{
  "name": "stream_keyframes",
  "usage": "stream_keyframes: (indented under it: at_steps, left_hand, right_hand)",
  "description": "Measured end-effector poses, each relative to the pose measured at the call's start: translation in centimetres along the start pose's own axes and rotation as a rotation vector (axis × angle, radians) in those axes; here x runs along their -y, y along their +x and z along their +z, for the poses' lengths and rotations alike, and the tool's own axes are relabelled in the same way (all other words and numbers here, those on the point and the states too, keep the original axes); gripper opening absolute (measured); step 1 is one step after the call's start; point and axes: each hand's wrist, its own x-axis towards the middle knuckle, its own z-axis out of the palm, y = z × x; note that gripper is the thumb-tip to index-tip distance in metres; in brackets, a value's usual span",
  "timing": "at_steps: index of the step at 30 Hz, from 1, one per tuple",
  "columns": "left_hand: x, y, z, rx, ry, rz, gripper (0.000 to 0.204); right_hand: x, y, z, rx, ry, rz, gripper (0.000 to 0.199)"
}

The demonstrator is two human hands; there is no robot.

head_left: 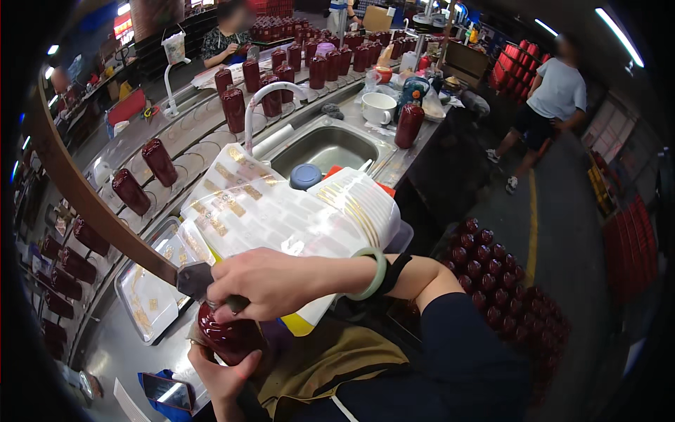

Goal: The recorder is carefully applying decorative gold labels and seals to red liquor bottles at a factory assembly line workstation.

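A glossy dark red bottle [228, 334] is held low over the bench's near edge. My left hand [223, 376] is closed around its lower side, thumb toward me. Above it, my right hand [256, 285] has its fingers bent and pressed at the bottle's upper end. Something small and olive-dark shows under those fingers, but I cannot make out what it is. Beside the right fingertips is a dark grey block [195, 280]. Just beyond the right hand lies a translucent sheet with gold decals [235, 204], next to white sheets with gold lines [362, 204].
A white tray [146, 309] with decal pieces lies left of my hands, above a phone [167, 391]. Ahead are a sink [323, 151], a white mug [380, 107] and red bottles [159, 162] on a conveyor. More bottles [492, 274] stand low right. A person [555, 91] stands beyond.
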Motion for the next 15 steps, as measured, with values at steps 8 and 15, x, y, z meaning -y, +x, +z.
stream_keyframes:
  at_steps: [8,15]
  left_hand:
    - [-0.4,-0.1,1.0,0.184,0.128,0.36,0.118]
    - [-0.7,0.9,-0.1,0.162,0.036,0.375,0.075]
  right_hand:
    - [3.3,-6.3,0.1,-0.126,-0.114,0.24,0.018]
    - [10.2,-22.3,-1.9,-0.638,-0.408,0.867,0.017]
